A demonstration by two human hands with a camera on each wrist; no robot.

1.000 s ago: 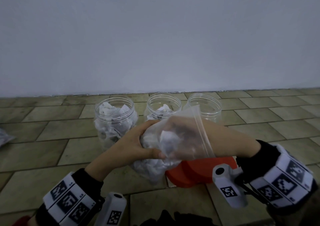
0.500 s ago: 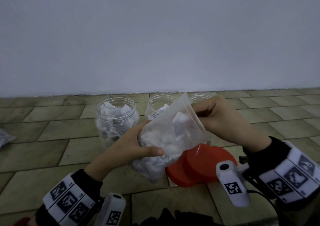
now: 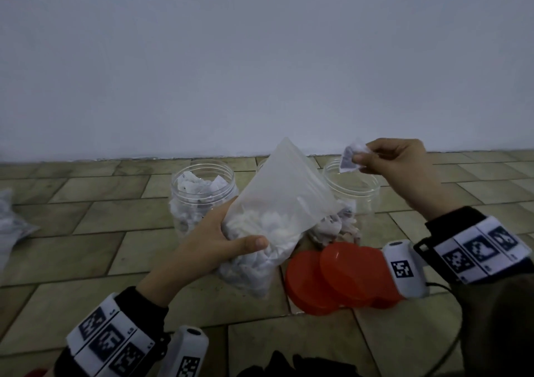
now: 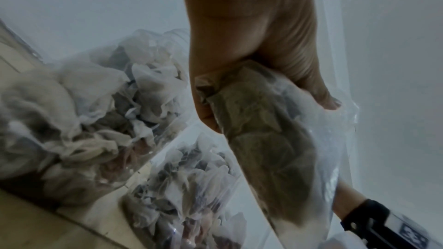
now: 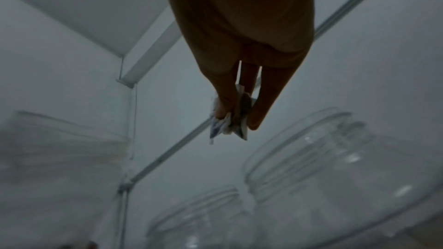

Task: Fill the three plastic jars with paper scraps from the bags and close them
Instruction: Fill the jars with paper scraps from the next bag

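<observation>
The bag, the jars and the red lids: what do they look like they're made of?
Bag: thin, soft, clear plastic film; it crumples under the left hand, scraps showing through.
Jars, e.g. the right jar: rigid clear plastic, glossy, threaded neck.
Red lids: opaque, smooth, probably moulded plastic.

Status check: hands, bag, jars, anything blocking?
Left hand grips bag of scraps. Right hand pinches a paper scrap above the right jar, partly filled. Red lids off, on floor. Nothing blocking that jar's mouth.
</observation>
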